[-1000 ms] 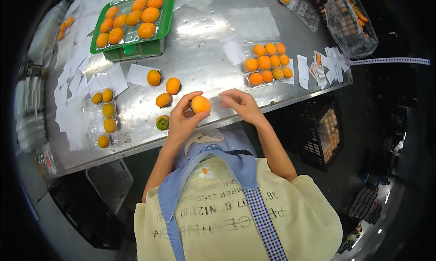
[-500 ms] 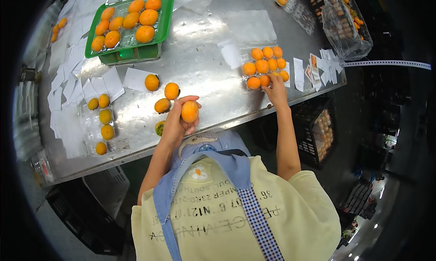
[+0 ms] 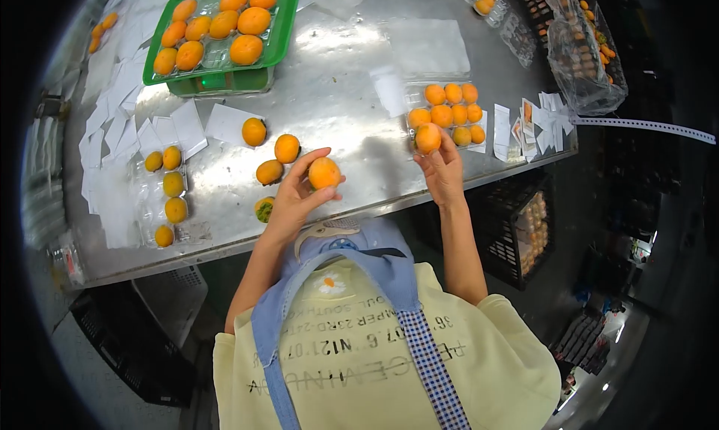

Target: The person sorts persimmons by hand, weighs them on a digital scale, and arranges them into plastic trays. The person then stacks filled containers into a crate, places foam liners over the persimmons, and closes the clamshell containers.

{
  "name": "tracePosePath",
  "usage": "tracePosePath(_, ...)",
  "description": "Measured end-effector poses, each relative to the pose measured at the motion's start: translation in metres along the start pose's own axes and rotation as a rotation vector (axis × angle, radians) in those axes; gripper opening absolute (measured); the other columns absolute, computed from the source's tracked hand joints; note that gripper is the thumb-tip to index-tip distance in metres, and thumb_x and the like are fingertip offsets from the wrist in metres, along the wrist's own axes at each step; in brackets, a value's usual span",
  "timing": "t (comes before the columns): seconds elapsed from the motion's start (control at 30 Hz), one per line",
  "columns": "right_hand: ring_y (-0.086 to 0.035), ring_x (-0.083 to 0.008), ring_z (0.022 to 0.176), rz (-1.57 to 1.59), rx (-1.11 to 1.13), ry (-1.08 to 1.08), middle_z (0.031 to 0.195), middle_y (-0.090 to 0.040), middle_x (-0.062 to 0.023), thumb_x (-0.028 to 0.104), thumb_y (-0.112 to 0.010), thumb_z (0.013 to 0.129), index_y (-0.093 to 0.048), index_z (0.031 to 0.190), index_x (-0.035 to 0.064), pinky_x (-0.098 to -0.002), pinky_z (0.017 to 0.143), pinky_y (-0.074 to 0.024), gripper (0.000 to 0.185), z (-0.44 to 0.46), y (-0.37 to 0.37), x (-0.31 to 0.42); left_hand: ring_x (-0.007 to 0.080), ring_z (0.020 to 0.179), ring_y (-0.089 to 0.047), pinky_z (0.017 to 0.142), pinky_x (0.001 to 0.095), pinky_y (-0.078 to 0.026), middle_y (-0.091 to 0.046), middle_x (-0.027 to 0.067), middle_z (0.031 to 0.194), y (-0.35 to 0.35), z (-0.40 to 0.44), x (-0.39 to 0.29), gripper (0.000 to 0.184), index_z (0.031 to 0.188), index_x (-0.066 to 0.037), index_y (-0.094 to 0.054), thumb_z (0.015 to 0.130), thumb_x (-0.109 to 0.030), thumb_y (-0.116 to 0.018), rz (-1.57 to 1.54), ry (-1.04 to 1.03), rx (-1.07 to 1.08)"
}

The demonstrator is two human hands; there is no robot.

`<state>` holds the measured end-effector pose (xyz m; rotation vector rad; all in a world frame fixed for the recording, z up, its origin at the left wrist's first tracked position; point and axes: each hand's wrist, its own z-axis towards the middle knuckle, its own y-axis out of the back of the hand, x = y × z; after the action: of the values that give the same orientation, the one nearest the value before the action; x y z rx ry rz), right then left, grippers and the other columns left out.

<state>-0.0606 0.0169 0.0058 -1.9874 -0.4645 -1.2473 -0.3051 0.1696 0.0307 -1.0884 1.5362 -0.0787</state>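
Head view: the left hand (image 3: 293, 199) of a worker in a pale yellow shirt (image 3: 389, 355) and blue apron (image 3: 337, 269) gripped a round persimmon (image 3: 324, 173) between thumb and fingers above a metal worktable (image 3: 344, 78). The right hand (image 3: 446, 175) pinched a second persimmon (image 3: 428, 138) at the near left corner of a clear plastic fruit tray (image 3: 411, 101), where nine others sat in rows (whether the held fruit touched the tray could not be told).

Four loose persimmons (image 3: 287, 148) lay on the metal just beyond and left of the left hand, the nearest showing its green calyx. Farther left, a partly filled plastic tray (image 3: 154, 194) held five fruits, near scattered white paper slips (image 3: 187, 127). A green tray (image 3: 287, 29) at the upper left carried another clear pack of persimmons (image 3: 223, 24), while a black crate (image 3: 503, 232) of fruit stood below the table's edge at right.
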Motion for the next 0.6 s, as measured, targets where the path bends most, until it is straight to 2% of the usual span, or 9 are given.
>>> tracePosePath(0.1, -0.056, -0.0218, 0.109, 0.037, 0.086, -0.053, 0.126, -0.05, -0.0077, 0.001, -0.066, 0.081, -0.044, 0.129, 0.0051, -0.0356, 0.081, -0.0549, 0.053, 0.003, -0.028, -0.006, 0.0171, 0.112, -0.052, 0.096, 0.0319, -0.044, -0.05, 0.0078, 0.121, 0.006, 0.002, 0.006, 0.06, 0.131, -0.006, -0.045, 0.077, 0.0, -0.069, 0.199, -0.157, -0.023)
tracePosePath(0.2, -0.056, -0.0225, 0.108, -0.024, 0.203, -0.006, 0.123, -0.051, -0.0085, -0.005, -0.069, 0.075, -0.046, 0.122, 0.0057, -0.0356, 0.079, -0.0555, 0.053, 0.004, -0.056, -0.007, 0.0174, 0.117, -0.048, 0.1, 0.0297, -0.038, -0.051, 0.0083, 0.122, 0.01, -0.001, 0.003, 0.062, 0.13, -0.005, -0.044, 0.075, -0.001, -0.072, 0.196, -0.244, -0.06)
tracePosePath(0.27, -0.056, -0.0227, 0.108, -0.09, 0.269, 0.035, 0.121, -0.051, -0.0091, -0.009, -0.07, 0.071, -0.046, 0.118, 0.0064, -0.0355, 0.078, -0.0558, 0.055, 0.006, -0.071, -0.006, 0.018, 0.112, -0.05, 0.094, 0.0306, -0.043, -0.05, 0.0074, 0.117, 0.011, -0.003, -0.001, 0.054, 0.127, -0.004, -0.046, 0.078, -0.001, -0.068, 0.166, -0.276, -0.056)
tracePosePath(0.33, -0.054, -0.0221, 0.11, -0.159, 0.381, 0.062, 0.121, -0.051, -0.01, -0.01, -0.072, 0.068, -0.046, 0.117, 0.0066, -0.0376, 0.084, -0.053, 0.057, 0.008, -0.081, -0.005, 0.0175, 0.109, -0.05, 0.087, 0.0301, -0.047, -0.05, 0.0071, 0.114, 0.013, -0.008, -0.007, 0.049, 0.126, -0.003, -0.047, 0.081, -0.004, -0.065, 0.087, -0.269, -0.039)
tracePosePath(0.43, -0.053, -0.0221, 0.113, -0.254, 0.513, 0.132, 0.121, -0.054, -0.0108, -0.007, -0.074, 0.068, -0.048, 0.117, 0.0053, -0.0395, 0.093, -0.0463, 0.057, 0.007, -0.095, -0.007, 0.0157, 0.1, -0.053, 0.074, 0.0282, -0.049, -0.048, 0.0073, 0.111, 0.024, -0.009, -0.016, 0.046, 0.127, -0.001, -0.047, 0.085, -0.01, -0.061, 0.07, -0.138, 0.047)
tracePosePath(0.53, -0.053, -0.0211, 0.113, -0.324, 0.635, 0.101, 0.122, -0.055, -0.0116, -0.005, -0.075, 0.068, -0.05, 0.117, 0.005, -0.0368, 0.091, -0.0459, 0.056, 0.005, -0.109, -0.01, 0.0136, 0.088, -0.055, 0.066, 0.0258, -0.048, -0.05, 0.0081, 0.109, 0.02, -0.008, -0.019, 0.047, 0.129, 0.0, -0.047, 0.086, -0.014, -0.06, 0.048, -0.059, 0.104)
tracePosePath(0.57, -0.053, -0.0204, 0.113, -0.343, 0.654, 0.086, 0.123, -0.055, -0.0123, -0.002, -0.074, 0.07, -0.052, 0.12, 0.0048, -0.0337, 0.088, -0.0458, 0.055, 0.003, -0.115, -0.01, 0.0076, 0.072, -0.054, 0.06, 0.0214, -0.047, -0.055, 0.0042, 0.104, 0.016, -0.008, -0.016, 0.041, 0.125, -0.003, -0.052, 0.087, -0.014, -0.063, 0.033, -0.039, 0.054)
tracePosePath(0.6, -0.053, -0.0202, 0.112, -0.335, 0.667, 0.067, 0.123, -0.055, -0.0122, -0.001, -0.073, 0.071, -0.051, 0.121, 0.0046, -0.0335, 0.088, -0.0458, 0.055, 0.003, -0.119, -0.009, 0.0071, 0.07, -0.054, 0.059, 0.0211, -0.047, -0.057, 0.0034, 0.1, 0.017, -0.008, -0.016, 0.041, 0.124, -0.002, -0.052, 0.087, -0.014, -0.064, 0.015, -0.022, 0.06)
